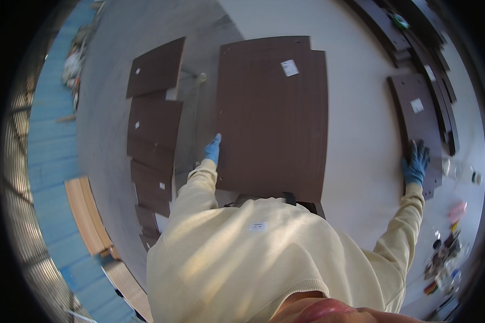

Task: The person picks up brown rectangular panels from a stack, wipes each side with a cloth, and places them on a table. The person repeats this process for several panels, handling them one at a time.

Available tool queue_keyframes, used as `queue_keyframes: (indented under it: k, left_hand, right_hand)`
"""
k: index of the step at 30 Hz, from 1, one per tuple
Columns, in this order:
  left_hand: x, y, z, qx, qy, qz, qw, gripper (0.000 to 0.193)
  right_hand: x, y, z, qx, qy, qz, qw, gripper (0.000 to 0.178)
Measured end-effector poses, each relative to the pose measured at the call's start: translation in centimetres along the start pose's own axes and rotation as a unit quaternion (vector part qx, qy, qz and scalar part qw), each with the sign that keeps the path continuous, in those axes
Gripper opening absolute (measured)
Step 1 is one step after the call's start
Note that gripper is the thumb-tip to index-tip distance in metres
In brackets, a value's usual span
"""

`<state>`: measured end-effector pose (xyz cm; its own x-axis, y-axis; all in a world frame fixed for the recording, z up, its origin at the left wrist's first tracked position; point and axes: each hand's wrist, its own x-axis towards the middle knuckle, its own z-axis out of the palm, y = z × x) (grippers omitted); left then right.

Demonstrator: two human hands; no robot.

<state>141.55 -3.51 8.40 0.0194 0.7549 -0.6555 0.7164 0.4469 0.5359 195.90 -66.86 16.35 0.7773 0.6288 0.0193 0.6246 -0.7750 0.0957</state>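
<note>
Panel handling, I'd say. I have the left hand at the big panel's left edge, front centre, can't tell if gripping; right hand spread flat on the narrow panel, right side of the table. Next move likely calls for two-handed edge support.

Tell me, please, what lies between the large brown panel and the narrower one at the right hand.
In the head view, only pale surface lies between the large brown panel and the narrower brown panel at the gloved right hand.
</note>
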Motion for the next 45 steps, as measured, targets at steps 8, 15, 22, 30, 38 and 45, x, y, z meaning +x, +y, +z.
queue_keyframes:
  k: [8, 15, 22, 30, 38, 45]
  left_hand:
    - [-6.1, -3.0, 4.9, 0.073, -0.095, 0.026, 0.992, 0.095]
    - [-13.6, -2.5, 9.3, 0.063, -0.287, 0.041, 0.955, 0.075]
    - [-18.1, -4.7, 15.9, -0.025, -0.337, 0.076, 0.938, 0.058]
    - [-21.0, -6.1, 19.1, -0.072, -0.371, -0.06, 0.924, 0.058]
    - [-24.5, -4.9, 17.4, -0.122, -0.493, -0.23, 0.83, 0.071]
    - [-20.0, 0.4, 11.5, -0.166, -0.538, -0.418, 0.713, 0.078]
  right_hand:
    - [0.4, 2.3, 1.5, -0.057, 0.056, -0.041, 0.996, 0.077]
    - [0.9, 1.9, 3.5, -0.096, 0.009, 0.005, 0.995, 0.072]
    - [1.7, 0.8, 3.2, -0.12, 0.03, 0.084, 0.989, 0.066]
    - [0.3, -12.5, -3.8, 0.028, 0.255, 0.069, 0.964, 0.065]
    - [-12.6, -30.3, -4.9, 0.16, 0.061, 0.196, 0.966, 0.08]
    - [-16.6, -32.2, -8.9, 0.167, -0.008, 0.243, 0.955, 0.077]
